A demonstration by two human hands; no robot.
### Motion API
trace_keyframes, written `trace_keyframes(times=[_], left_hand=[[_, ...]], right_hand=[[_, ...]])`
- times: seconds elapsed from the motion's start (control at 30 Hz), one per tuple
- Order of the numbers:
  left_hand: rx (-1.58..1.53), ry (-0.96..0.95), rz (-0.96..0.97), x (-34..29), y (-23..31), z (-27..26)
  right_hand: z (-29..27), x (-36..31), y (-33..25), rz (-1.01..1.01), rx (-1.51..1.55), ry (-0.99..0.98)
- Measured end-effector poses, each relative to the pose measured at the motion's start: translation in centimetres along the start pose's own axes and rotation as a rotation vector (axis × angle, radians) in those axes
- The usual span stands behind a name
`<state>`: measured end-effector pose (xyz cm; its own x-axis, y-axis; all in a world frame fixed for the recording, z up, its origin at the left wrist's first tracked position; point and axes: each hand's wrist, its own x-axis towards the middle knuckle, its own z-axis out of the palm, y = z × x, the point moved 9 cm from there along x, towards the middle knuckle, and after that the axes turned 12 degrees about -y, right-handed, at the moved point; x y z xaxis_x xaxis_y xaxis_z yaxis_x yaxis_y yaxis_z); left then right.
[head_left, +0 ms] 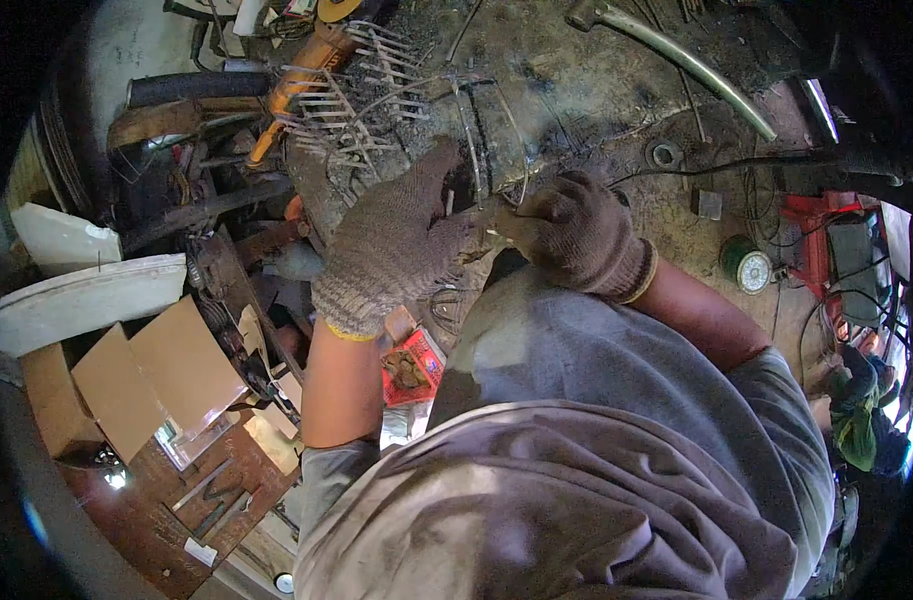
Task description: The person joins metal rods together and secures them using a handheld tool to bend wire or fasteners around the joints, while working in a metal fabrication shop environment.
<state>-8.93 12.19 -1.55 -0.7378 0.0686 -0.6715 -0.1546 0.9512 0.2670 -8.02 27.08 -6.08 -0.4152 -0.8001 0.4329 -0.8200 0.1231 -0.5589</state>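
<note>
Both my hands wear brown knitted gloves with yellow cuffs. My left hand [392, 245] is curled at the lower left corner of a bent thin metal rod frame [470, 130], thumb and fingers closing on it; its fingertips are partly hidden. My right hand [582, 235] is closed at the frame's lower right end, in a pinch. A short pale tip pokes out beside its fingers, too small to name. The frame's upper part rests against a dirty grey work surface [567, 100]. Left of it lie several comb-like pieces of metal rods [342, 120].
An orange tool [297, 85] lies at the far left of the surface, a hammer-like bar [692, 65] at the far right. A metal ring [664, 154], small block [709, 205], wire spool [752, 272] and red stand [812, 225] are to the right. Cardboard [162, 380] lies left.
</note>
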Motion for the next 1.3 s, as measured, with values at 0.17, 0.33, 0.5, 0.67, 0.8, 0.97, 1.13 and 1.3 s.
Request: trace_keyframes(times=[0.17,0.33,0.5,0.67,0.8,0.97,1.13,1.3], left_hand=[[-0.122,0.032,0.007,0.0,0.3,-0.4],[0.026,0.046,0.036,0.0,-0.2,0.1],[-0.008,0.089,0.109,0.0,-0.1,0.0],[-0.094,0.051,0.053,0.2,-0.8,0.4],[0.049,0.130,0.135,-0.3,0.0,0.0],[-0.016,0.045,0.008,-0.5,0.6,-0.5],[-0.005,-0.016,-0.027,-1.4,-0.8,1.6],[0.005,-0.001,-0.060,-1.0,-0.7,1.8]], right_hand=[[1.0,0.0,0.4,0.033,-0.047,0.018],[1.0,0.7,0.4,0.048,-0.002,-0.045],[0.8,0.8,0.1,0.018,-0.027,0.040],[1.4,1.0,-0.2,0.058,-0.089,-0.085],[1.1,0.0,0.9,0.049,-0.163,-0.051],[0.5,-2.0,0.5,0.025,-0.103,0.051],[0.7,-2.2,0.5,0.042,-0.132,0.050],[1.1,-1.8,0.4,-0.003,-0.019,0.062]])
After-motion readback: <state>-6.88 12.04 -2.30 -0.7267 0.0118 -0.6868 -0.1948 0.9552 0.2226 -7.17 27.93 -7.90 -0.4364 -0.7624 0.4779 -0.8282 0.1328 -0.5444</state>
